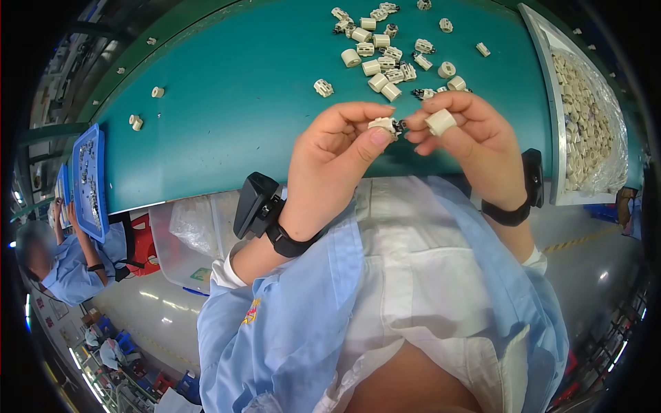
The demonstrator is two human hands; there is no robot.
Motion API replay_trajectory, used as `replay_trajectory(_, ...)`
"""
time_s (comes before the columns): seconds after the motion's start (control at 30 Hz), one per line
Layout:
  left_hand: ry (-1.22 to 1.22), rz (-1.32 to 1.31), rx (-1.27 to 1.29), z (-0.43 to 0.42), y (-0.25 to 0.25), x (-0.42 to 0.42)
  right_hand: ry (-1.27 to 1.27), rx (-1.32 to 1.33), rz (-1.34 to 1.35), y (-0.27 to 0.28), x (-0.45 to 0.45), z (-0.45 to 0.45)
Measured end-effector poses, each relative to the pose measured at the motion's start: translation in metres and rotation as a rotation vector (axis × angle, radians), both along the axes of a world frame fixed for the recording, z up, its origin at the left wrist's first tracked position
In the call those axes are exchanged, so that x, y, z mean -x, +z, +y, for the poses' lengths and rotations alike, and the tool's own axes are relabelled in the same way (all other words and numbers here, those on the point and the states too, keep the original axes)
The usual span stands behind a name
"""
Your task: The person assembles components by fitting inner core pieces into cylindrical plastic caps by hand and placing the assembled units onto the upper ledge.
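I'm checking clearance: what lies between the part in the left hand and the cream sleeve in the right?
Head view: fingertips of the right hand lie between the part and the sleeve.

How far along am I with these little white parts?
No finished piece is clearly recognisable. Your left hand holds a slotted part, your right hand a sleeve, not yet joined. Apparently left: loose slotted parts and loose sleeves on the green table, plus the well-filled tray.
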State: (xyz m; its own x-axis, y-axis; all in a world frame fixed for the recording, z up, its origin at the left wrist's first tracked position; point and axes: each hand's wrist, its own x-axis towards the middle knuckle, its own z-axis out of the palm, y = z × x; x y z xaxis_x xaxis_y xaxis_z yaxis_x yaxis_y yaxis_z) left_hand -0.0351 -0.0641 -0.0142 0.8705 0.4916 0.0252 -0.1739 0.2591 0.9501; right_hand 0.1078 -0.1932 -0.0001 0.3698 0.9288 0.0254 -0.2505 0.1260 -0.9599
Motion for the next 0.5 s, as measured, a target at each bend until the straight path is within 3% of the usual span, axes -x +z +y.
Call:
replay_trajectory(0.23,0.04,-0.032,0.053,-0.002,0.0,-0.003,0.093,-0.141,0.254,-0.016,-0.011,-0.001)
replay_trajectory(0.5,0.01,0.028,0.124,0.0,-0.005,-0.002,0.032,-0.146,0.254,-0.019,-0.008,0.002)
